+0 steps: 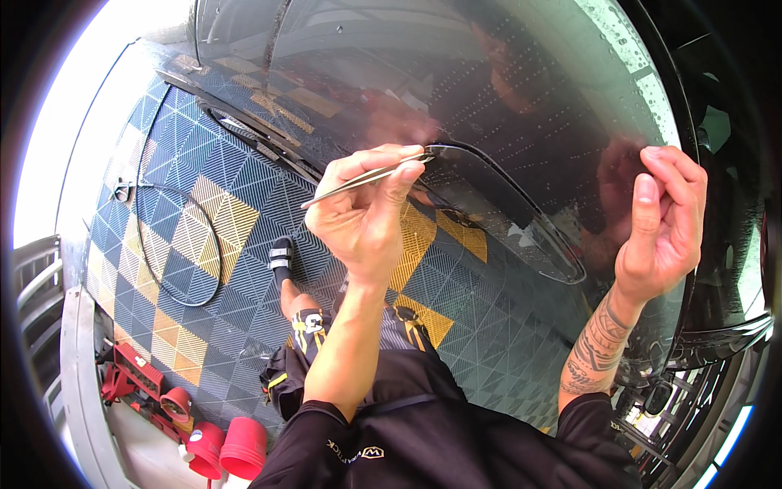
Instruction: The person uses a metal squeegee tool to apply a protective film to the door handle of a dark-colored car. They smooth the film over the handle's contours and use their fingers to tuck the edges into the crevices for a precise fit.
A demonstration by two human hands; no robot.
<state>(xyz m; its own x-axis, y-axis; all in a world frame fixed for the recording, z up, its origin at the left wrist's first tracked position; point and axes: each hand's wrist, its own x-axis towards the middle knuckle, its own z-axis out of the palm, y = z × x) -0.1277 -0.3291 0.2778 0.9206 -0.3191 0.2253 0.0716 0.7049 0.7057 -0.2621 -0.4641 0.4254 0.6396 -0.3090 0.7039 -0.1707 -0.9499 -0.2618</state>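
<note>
Before me is a glossy dark car panel (pixel 383 57) with water drops and rows of small pale dots on its surface. My left hand (pixel 366 224) is closed on slim metal tweezers (pixel 352 183), pinched between thumb and fingers. Their tips meet the upper end of a curved black edge (pixel 497 171) that loops down to the right on the panel. Over the panel's right side, my right hand (pixel 664 236) is raised with its fingers curled in and the thumb close to them. Whatever lies in its fingers, if anything, is too small to make out.
Patterned floor tiles (pixel 236 220) in blue-grey and yellow lie below. A thin black hose or cable (pixel 220 253) loops across them at left. Red buckets (pixel 244 444) and a red case (pixel 138 371) stand at lower left. Another dark car part (pixel 725 334) borders the right.
</note>
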